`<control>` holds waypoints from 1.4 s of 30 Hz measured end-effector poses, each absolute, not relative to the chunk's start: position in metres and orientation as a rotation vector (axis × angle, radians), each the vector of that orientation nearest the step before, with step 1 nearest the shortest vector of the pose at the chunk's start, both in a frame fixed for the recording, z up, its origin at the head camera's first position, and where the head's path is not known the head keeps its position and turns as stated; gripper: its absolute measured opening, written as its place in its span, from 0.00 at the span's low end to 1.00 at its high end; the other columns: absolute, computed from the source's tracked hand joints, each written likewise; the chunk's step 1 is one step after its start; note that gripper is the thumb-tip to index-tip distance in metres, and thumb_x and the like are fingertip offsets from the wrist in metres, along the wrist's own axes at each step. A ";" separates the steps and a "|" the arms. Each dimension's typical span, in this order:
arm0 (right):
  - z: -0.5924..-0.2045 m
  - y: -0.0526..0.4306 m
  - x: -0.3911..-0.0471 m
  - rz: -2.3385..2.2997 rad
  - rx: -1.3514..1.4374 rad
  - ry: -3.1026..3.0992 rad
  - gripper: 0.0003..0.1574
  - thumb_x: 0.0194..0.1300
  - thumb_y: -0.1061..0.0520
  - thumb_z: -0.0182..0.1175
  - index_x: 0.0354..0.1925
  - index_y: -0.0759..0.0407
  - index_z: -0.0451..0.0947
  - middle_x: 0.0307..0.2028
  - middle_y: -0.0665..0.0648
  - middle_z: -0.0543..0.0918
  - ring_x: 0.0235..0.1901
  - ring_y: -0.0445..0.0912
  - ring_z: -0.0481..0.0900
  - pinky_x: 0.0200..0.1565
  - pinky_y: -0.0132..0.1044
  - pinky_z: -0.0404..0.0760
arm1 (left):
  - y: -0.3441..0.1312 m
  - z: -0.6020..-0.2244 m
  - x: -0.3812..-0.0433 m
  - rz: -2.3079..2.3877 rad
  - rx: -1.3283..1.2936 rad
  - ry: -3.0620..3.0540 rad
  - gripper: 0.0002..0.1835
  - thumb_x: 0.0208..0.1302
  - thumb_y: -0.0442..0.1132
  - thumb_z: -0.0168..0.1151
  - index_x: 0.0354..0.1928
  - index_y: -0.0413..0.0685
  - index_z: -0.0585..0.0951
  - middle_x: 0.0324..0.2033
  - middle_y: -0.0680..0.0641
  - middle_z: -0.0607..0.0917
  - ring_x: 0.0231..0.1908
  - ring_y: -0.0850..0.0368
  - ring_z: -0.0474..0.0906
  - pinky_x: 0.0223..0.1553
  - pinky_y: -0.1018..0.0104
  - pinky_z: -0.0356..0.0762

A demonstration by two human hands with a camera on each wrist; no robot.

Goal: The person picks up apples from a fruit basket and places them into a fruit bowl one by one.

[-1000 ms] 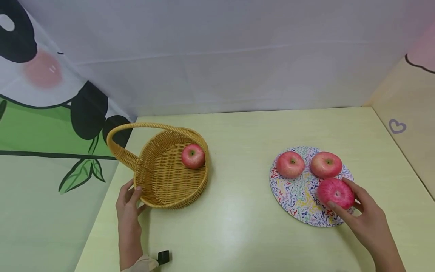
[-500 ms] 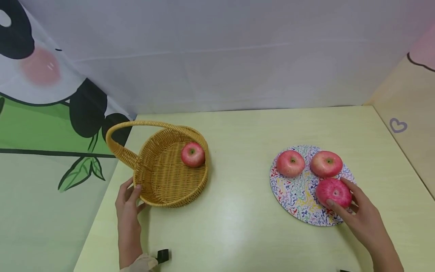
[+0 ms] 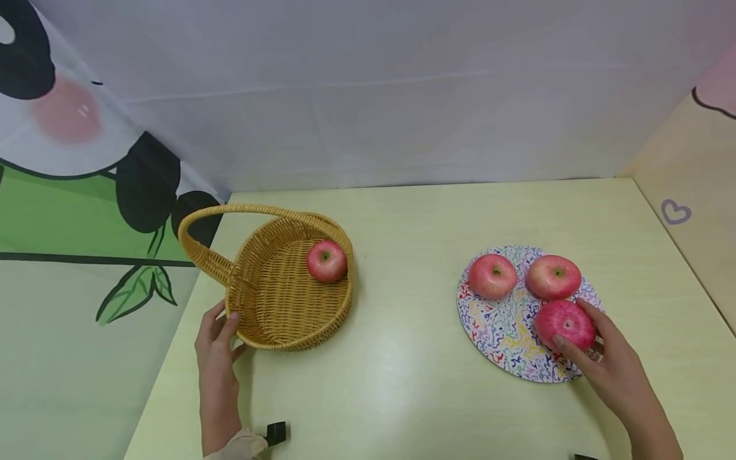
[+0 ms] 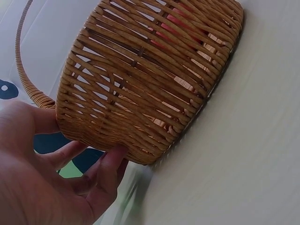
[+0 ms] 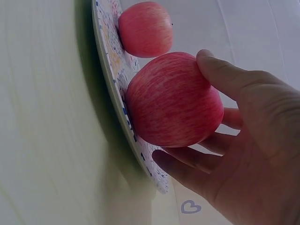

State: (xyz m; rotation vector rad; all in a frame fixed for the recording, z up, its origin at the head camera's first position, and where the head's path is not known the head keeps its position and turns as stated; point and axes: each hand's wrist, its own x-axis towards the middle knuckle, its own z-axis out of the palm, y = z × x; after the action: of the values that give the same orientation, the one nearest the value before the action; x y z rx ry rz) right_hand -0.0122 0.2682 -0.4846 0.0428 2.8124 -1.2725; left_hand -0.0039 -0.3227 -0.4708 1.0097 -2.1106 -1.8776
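Observation:
My left hand [image 3: 217,342] holds the near left side of a round wicker basket [image 3: 247,332], thumb at the rim and fingers against the outer wall. One red apple [image 3: 326,261] lies inside the basket, at its right wall. On the right, my right hand [image 3: 612,361] grips a darker red apple [image 3: 565,324] between thumb and fingers. That apple sits on a round plate [image 3: 500,348] with a colourful scribble pattern. Behind it on the plate are two lighter apples, a left one [image 3: 492,276] and a right one [image 3: 553,277]. In the right wrist view the gripped apple [image 5: 173,101] rests against the plate's surface.
The basket's arched handle [image 3: 247,209] leans out to the left. A pale wooden table [image 3: 402,255] spans the space between basket and plate. White cloth [image 3: 368,128] hangs behind its back edge. A small black object [image 3: 276,433] shows by the left sleeve.
The right hand and the darker apple have shifted very slightly left on the plate. The left hand stays on the basket. The whole view has tilted a little.

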 end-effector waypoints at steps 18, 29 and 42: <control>-0.486 0.268 -0.012 -1.305 0.044 2.826 0.53 0.70 0.52 0.70 0.82 0.57 0.53 0.70 0.76 0.67 0.52 0.23 0.63 0.43 0.07 0.68 | -0.323 -0.470 -0.004 -1.887 0.999 -2.093 0.26 0.80 0.55 0.52 0.76 0.69 0.68 0.69 0.54 0.71 0.66 0.59 0.68 0.43 0.74 0.79; -0.486 0.267 -0.011 -1.329 0.046 2.815 0.53 0.70 0.52 0.69 0.82 0.56 0.53 0.70 0.76 0.67 0.48 0.15 0.56 0.42 0.07 0.69 | -0.323 -0.473 -0.003 -1.891 0.998 -2.092 0.26 0.80 0.55 0.52 0.77 0.68 0.68 0.70 0.53 0.70 0.66 0.59 0.68 0.43 0.73 0.79; -0.488 0.266 -0.012 -1.336 0.057 2.804 0.53 0.73 0.51 0.66 0.83 0.58 0.49 0.73 0.77 0.64 0.65 0.45 0.71 0.44 0.05 0.65 | -0.324 -0.475 -0.003 -1.895 1.008 -2.080 0.26 0.81 0.54 0.52 0.77 0.67 0.68 0.65 0.58 0.72 0.61 0.64 0.70 0.42 0.73 0.80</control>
State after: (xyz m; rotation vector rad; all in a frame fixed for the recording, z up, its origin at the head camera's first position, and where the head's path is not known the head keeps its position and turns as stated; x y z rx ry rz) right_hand -0.0119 0.2657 -0.4876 0.0566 2.8038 -1.3356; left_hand -0.0028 -0.3244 -0.4746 1.0076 -2.0797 -1.8954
